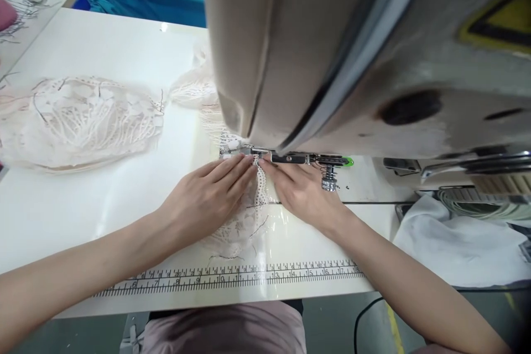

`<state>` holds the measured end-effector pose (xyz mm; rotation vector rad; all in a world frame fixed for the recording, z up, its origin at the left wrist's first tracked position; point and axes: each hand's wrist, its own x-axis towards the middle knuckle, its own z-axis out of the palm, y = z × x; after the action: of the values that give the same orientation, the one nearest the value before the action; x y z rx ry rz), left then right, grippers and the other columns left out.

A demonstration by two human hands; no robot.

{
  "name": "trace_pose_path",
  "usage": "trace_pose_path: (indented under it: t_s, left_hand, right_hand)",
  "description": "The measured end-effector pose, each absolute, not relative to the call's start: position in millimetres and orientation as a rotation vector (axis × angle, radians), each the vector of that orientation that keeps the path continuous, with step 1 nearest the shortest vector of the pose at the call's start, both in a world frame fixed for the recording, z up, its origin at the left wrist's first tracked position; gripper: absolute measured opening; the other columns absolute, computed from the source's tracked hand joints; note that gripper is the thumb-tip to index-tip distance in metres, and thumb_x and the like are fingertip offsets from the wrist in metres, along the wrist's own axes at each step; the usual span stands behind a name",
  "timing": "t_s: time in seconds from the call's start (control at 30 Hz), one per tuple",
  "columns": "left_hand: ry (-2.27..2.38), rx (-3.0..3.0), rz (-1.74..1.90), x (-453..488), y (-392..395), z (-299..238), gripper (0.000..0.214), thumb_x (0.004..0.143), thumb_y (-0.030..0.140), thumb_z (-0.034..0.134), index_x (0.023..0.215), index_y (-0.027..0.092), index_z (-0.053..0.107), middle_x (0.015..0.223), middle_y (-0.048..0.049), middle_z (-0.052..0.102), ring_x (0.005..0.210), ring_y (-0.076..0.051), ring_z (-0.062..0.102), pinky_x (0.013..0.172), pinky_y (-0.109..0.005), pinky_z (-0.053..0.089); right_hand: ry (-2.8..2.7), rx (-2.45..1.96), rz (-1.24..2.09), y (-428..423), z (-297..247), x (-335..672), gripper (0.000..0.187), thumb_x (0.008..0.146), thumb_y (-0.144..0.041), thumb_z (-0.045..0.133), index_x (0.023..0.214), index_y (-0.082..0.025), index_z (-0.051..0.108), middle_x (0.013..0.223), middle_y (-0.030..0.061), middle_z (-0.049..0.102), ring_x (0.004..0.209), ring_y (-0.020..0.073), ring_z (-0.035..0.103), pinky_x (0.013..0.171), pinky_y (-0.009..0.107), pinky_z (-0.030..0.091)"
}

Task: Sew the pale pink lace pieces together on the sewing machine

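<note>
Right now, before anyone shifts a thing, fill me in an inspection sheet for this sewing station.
Surface: white table, with a ruler along its near edge.
Work: lace runs under the front of the sewing machine.
Clutter: lace bundle on the left; dark threads at the upper left.
Hands: left hand flat on the lace; right hand flat, fingertips at the lace's right edge. Neither grips.
Cables: black cord below the table; where it leads is hidden.
Surroundings: blue cloth behind, white cloth at right, yellow line on the floor.
</note>
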<state>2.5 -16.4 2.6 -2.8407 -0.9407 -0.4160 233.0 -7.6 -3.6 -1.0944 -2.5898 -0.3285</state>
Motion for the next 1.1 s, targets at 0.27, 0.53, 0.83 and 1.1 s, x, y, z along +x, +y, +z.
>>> trace_pose_path:
  t_s: [0.27,0.53,0.83,1.1]
  left_hand:
    - [-1.041,-2.886,-0.435,5.5,-12.8,-0.2,0.045,0.098,0.023,0.040,0.140,0.011,0.051,0.138,-0.0124,0.056,0.134,-0.027,0.048,0.109,-0.042,0.048]
    - [-1.052,-2.867,-0.432,7.2,-11.1,0.6,0.044,0.098,0.023,0.037,0.137,0.011,0.054,0.136,-0.0127,0.059,0.133,-0.028,0.050,0.106,-0.041,0.049]
    - [-1.074,-2.855,-0.407,8.1,-12.2,0.0,0.044,0.098,0.023,0.038,0.137,0.014,0.055,0.136,-0.0098,0.060,0.134,-0.027,0.049,0.108,-0.040,0.048]
    - [-0.974,-2.752,-0.361,8.2,-11.6,1.3,0.044,0.100,0.025,0.036,0.136,0.007,0.054,0.139,-0.0133,0.056,0.130,-0.029,0.053,0.102,-0.041,0.052]
  right_hand:
    - [-2.623,-1.168,-0.230,-7.7,-7.7,235.8,0.044,0.089,-0.004,0.046,0.131,-0.014,0.057,0.116,0.0092,0.070,0.084,0.0195,0.066,0.067,0.035,0.046]
    - [-2.614,-1.260,-0.169,-8.0,-1.9,233.3,0.040,0.091,-0.010,0.044,0.129,-0.016,0.058,0.117,0.0053,0.071,0.092,0.0220,0.066,0.070,0.037,0.048]
    - [-2.554,-1.226,-0.123,-9.7,-3.9,234.4,0.049,0.094,-0.013,0.041,0.141,-0.022,0.049,0.116,0.0084,0.070,0.100,0.0227,0.064,0.085,0.040,0.051]
    - [-2.538,-1.293,-0.201,-12.5,-3.3,232.3,0.047,0.093,-0.012,0.047,0.138,-0.022,0.053,0.121,0.0097,0.067,0.105,0.0243,0.064,0.093,0.043,0.051]
